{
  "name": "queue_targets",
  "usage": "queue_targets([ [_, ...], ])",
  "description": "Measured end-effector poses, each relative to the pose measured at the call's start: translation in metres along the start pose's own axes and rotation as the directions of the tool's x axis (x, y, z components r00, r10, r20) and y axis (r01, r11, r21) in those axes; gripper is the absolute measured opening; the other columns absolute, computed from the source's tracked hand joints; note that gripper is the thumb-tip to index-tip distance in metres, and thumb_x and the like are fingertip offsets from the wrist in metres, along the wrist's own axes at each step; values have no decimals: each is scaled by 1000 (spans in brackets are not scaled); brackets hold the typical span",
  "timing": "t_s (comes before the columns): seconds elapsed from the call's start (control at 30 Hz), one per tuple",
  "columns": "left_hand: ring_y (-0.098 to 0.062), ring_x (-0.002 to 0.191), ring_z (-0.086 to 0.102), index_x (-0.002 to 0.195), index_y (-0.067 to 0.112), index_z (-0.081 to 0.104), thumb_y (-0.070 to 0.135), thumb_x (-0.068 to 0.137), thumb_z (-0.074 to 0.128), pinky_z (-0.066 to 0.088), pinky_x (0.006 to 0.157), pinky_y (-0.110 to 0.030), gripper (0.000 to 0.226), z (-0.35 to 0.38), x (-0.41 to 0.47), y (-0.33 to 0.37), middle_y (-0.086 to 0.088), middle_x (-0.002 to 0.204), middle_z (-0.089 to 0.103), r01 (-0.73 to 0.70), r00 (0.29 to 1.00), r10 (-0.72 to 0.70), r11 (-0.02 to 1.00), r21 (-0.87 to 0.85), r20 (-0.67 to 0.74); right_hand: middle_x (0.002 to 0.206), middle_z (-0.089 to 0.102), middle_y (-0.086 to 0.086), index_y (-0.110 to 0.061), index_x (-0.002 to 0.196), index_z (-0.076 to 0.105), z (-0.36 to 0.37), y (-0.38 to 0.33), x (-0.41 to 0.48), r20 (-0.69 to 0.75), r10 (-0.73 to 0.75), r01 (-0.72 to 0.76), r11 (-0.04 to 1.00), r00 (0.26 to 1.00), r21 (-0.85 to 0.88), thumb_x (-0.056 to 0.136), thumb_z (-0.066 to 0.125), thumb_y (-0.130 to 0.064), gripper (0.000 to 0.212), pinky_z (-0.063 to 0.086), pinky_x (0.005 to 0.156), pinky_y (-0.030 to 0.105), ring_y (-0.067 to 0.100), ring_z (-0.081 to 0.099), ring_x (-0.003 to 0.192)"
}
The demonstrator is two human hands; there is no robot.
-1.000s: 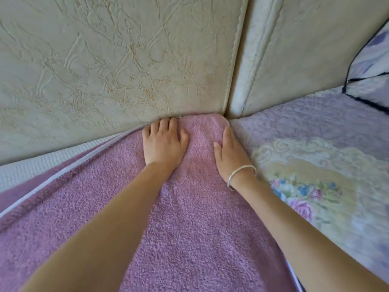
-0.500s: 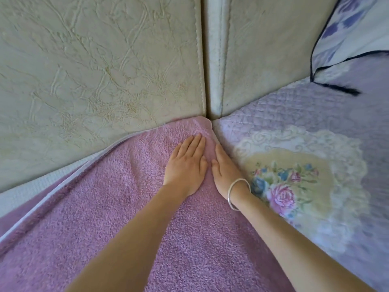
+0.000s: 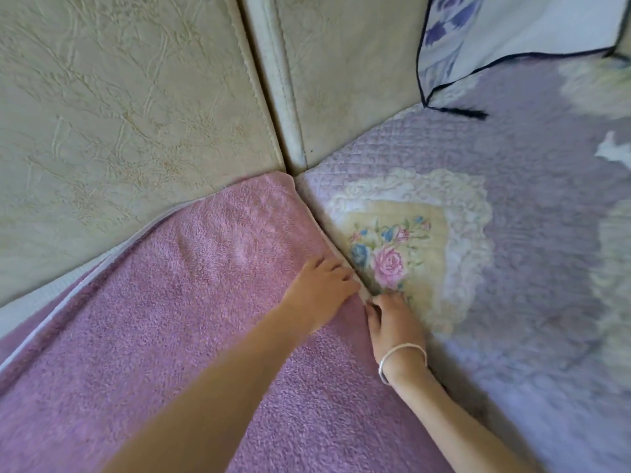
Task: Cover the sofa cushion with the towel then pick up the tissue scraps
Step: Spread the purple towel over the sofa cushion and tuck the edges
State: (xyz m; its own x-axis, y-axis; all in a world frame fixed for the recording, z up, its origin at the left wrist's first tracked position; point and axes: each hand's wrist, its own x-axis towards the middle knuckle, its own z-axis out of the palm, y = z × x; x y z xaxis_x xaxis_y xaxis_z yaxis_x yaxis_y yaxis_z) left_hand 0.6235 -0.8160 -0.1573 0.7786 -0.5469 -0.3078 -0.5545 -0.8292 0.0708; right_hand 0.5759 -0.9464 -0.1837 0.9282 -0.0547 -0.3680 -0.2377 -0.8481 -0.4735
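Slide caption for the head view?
Left hand and right hand at the pink towel edge, beside the floral quilted cover.

A cream, creased leather sofa backrest panel ends at a pale piped seam. Right of the seam stands a second cream panel. Below it lies a lilac quilted seat cover with a rose medallion. Farther right leans a white-and-blue pillow with dark piping. Soft daylight.

Pink towel, lilac rose-patterned quilt, cream backrest.
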Motion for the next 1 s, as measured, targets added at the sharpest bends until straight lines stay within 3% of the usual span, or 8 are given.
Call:
queue_targets([
  [0.07,-18,135,27,127,25,48,14,96,35,16,112,-40,36,3,7,17,4,140,44,-29,998,28,1000,9,49,124,54,14,-4,103,57,2,12,-4,4,62,-62,998,998,-24,96,40,-16,22,35,96,32,23,47,121],
  [0.2,-18,131,34,123,29,52,19,96,36,17,113,-42,33,6,16,31,7,134,51,28,998,-28,1000,2,62,126,54,13,-7,112,53,4,17,5,-34,11,-11,1000,999,2,98,37,-18,25,40,94,33,23,51,117],
  [0.4,-19,123,42,113,25,58,29,95,43,24,108,-36,24,9,0,75,4,125,55,-46,988,61,993,-105,141,101,58,14,-6,94,57,-4,59,-63,-87,-59,60,998,994,10,95,45,-26,23,42,81,40,30,54,99],
  [0.5,-20,119,43,108,19,59,24,96,43,28,103,-33,21,10,-5,91,-1,119,54,-29,995,41,992,-126,94,89,63,15,-7,84,57,-11,80,-101,-88,-36,31,998,995,-54,94,47,-32,29,46,72,40,32,60,87],
  [0.63,-23,116,43,107,15,60,16,95,45,36,96,-34,19,9,-4,102,-4,118,54,41,999,-43,980,-195,-6,98,67,16,-5,95,56,-12,89,-89,-47,-2,-1,998,999,-65,97,39,-36,35,49,71,37,32,65,91],
  [0.77,-22,122,39,113,16,56,17,95,41,26,103,-30,23,26,-19,121,-2,125,51,129,988,-143,972,-198,-59,101,68,16,-8,99,51,-11,91,-91,-21,80,-80,997,997,-20,99,32,-35,33,49,72,37,34,64,95],
  [0.9,-17,131,32,123,20,50,24,98,33,15,111,-34,31,36,-40,152,1,136,45,-8,999,2,988,-152,-40,95,68,13,-13,88,50,-16,115,-133,-38,114,-118,988,993,-103,98,31,-37,33,47,67,34,32,65,89],
  [1.0,-15,138,22,133,18,42,28,100,28,7,115,-36,37,38,-52,166,-1,145,37,-8,1000,6,987,-157,-12,98,69,12,-9,91,57,-20,133,-156,-52,157,-163,972,986,-171,98,31,-38,40,48,69,34,31,65,91],
])
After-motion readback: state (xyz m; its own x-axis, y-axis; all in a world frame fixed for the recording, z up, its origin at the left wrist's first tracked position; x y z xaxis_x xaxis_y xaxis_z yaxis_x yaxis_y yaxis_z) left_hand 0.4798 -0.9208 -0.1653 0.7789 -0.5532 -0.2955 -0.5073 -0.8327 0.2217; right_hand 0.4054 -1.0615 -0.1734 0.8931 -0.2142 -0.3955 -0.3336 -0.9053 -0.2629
